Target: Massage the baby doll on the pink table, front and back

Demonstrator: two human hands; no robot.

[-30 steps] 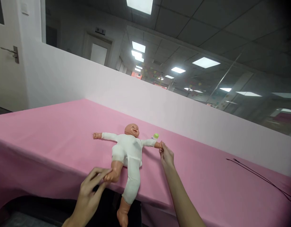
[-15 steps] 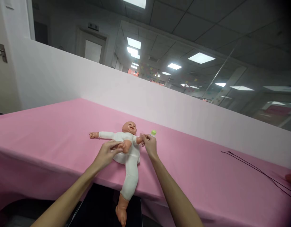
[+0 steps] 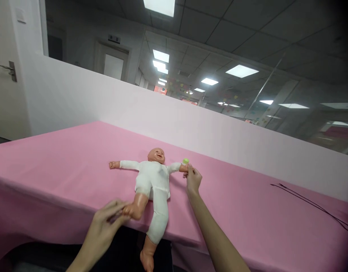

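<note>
The baby doll (image 3: 157,177) lay face-up on the pink tablecloth (image 3: 236,211) — your left hand (image 3: 102,223) pinched its bare foot (image 3: 136,210), your right hand (image 3: 194,181) gripped its molded hand (image 3: 182,169).

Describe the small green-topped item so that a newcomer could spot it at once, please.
On the pink-covered table, find the white-clothed doll lying face up. Follow the arm held by the person's right hand; the green-topped item sits just beyond. Nothing else on the table is green.
</note>
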